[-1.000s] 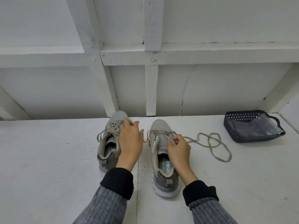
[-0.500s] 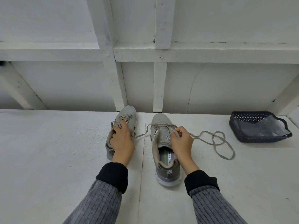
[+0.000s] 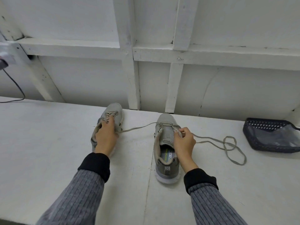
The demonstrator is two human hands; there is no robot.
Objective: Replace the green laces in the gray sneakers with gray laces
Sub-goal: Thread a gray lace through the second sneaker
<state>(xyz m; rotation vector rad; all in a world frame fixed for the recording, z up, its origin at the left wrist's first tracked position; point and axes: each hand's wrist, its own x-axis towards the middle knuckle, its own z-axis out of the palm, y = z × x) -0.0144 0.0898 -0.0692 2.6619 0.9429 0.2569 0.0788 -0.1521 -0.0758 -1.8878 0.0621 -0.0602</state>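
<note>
Sneakers (image 3: 165, 143) now further apart — lace (image 3: 138, 127) between grips (image 3: 105, 135)

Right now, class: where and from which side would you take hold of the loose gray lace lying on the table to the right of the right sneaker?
Probably the straight run of the gray lace between the right sneaker and its loops, pinched from above. There it lies as single strands flat on the table, clear of the tangle and the right hand.
</note>
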